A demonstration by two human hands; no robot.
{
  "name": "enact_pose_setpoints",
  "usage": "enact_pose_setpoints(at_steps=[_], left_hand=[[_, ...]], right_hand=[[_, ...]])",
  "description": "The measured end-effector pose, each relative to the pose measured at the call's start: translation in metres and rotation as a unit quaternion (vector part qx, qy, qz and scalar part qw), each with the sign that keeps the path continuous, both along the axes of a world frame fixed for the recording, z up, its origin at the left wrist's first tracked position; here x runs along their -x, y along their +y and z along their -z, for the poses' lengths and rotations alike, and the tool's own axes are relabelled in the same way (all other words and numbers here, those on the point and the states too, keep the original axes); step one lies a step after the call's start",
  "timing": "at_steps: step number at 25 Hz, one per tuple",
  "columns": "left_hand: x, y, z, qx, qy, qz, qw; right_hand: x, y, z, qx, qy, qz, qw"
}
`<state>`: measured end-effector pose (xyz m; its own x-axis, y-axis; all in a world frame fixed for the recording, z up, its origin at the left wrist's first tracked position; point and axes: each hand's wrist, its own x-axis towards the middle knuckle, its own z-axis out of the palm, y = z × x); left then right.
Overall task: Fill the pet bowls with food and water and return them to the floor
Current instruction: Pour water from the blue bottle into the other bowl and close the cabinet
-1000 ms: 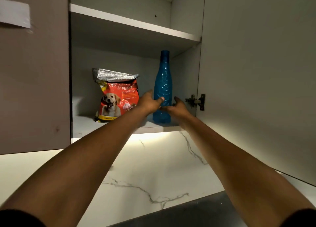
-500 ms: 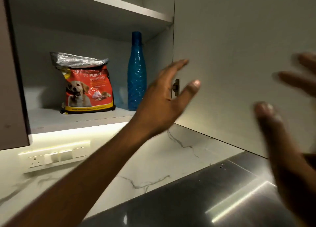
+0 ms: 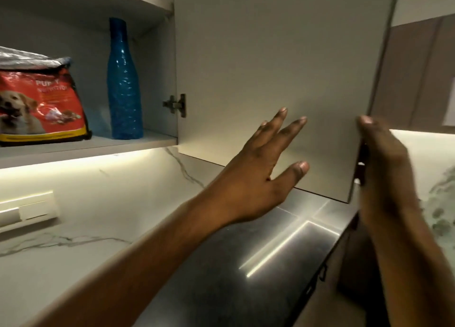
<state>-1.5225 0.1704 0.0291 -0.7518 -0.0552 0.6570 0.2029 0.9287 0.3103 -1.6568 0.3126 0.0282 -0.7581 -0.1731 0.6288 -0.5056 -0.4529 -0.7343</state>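
Item 1, far left: puppy food bag (image 3: 40, 105), red with a folded silver top, is standing upright on the lower cabinet shelf (image 3: 103, 146), partly cut off by the frame edge.

Item 2, just right of the bag: blue bottle (image 3: 124, 80), tall and textured, is standing upright on the same shelf, its long axis vertical, close to the hinge (image 3: 175, 104) side of the cabinet.

Item 3, centre: open cabinet door (image 3: 270, 56) is swinging out toward the viewer and is hiding nothing of the two shelf items.

Item 4, centre right: left hand (image 3: 261, 176) is hovering in front of the door's inner face, fingers (image 3: 295, 126) spread wide and holding nothing; contact with the door cannot be told.

Item 5, far right: right hand (image 3: 384, 169), blurred, is lying along the door's free edge, fingers (image 3: 366, 122) extended and wrapping the edge; a firm hold cannot be told.

Item 6, below: dark glossy table (image 3: 221, 277) is running under both arms; no pet bowls are showing.

Governing relation: both task supplies are lying left of and farther away than both hands. The left hand is the nearer of the two, and the bottle is the nearer item. Judgement: any coming reach is likely running leftward and into the shelf, meeting the bottle's side across its upright axis.
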Motion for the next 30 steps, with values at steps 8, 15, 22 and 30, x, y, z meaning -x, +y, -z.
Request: enact_pose_setpoints(at_steps=[8, 15, 22, 30], left_hand=[[-0.065, 0.022, 0.016, -0.098, 0.004, 0.012, 0.995], [-0.143, 0.027, 0.009, -0.167, 0.118, -0.043, 0.978], [-0.254, -0.032, 0.001, -0.157, 0.209, -0.213, 0.942], [-0.298, -0.115, -0.006, -0.017, 0.205, -0.430, 0.879]], right_hand=[[-0.087, 0.020, 0.004, -0.066, -0.010, -0.088, 0.994], [-0.165, -0.022, 0.018, -0.132, 0.118, -0.249, 0.952], [-0.200, -0.135, 0.032, -0.218, 0.374, -0.234, 0.870], [-0.242, -0.246, 0.054, -0.238, 0.481, -0.084, 0.839]])
